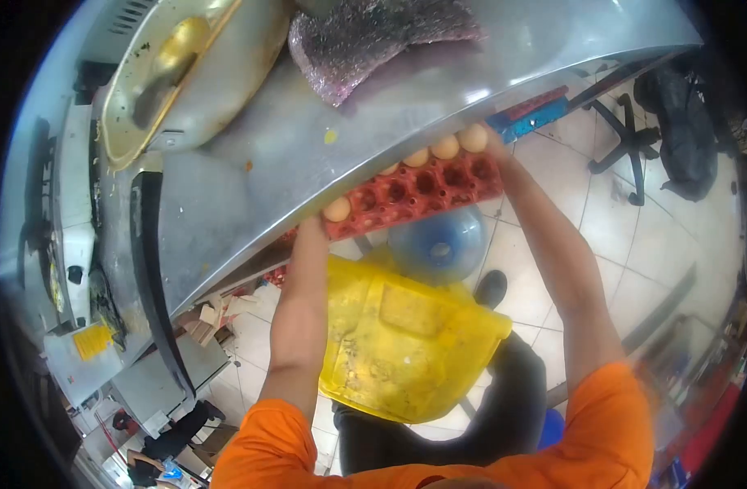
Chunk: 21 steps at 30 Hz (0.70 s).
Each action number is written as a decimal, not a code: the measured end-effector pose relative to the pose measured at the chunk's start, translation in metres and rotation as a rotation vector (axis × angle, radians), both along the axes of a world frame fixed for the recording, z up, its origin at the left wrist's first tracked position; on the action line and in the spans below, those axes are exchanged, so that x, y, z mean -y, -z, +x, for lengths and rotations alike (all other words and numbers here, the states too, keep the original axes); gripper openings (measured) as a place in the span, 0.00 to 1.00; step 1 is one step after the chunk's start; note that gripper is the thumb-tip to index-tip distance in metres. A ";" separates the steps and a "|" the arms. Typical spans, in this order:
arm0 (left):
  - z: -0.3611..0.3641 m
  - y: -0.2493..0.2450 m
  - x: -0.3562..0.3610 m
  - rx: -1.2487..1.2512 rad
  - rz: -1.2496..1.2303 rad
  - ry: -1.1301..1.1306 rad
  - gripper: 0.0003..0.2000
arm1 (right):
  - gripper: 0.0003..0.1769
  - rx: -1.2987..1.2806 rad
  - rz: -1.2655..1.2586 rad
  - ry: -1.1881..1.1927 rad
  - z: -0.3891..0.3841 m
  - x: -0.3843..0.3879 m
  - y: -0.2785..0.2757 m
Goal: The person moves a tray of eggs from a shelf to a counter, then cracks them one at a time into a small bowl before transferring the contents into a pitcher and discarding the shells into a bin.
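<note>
A red egg tray juts out from under the metal table's front edge, with several brown eggs in its back cups and one egg at its left end. Many front cups hold nothing. My left hand is at the tray's left end, its fingers hidden under the table edge. At the right end is my right hand, beside the last egg, its fingers also out of sight. Below the tray a yellow plastic container lies over my lap.
The metal table bears a metal bowl and a dark scouring cloth. A blue translucent round object is behind the yellow container. A wheeled chair base stands at right. Another person is at lower left.
</note>
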<state>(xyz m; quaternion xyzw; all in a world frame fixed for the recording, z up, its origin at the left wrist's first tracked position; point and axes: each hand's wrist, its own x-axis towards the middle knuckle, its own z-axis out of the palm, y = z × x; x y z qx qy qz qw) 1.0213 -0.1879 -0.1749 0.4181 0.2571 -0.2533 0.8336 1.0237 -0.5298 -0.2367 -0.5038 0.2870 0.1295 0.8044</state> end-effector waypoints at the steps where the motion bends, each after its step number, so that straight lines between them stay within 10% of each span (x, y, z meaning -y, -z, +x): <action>1: 0.002 -0.002 0.013 0.005 -0.002 0.031 0.27 | 0.37 0.016 0.005 0.016 -0.008 0.007 -0.009; 13: -0.039 0.001 0.167 0.057 0.022 0.465 0.26 | 0.35 0.080 -0.050 0.230 -0.172 0.112 -0.119; 21: -0.132 -0.090 0.218 0.239 0.155 0.586 0.28 | 0.34 0.052 -0.122 0.357 -0.331 0.113 -0.218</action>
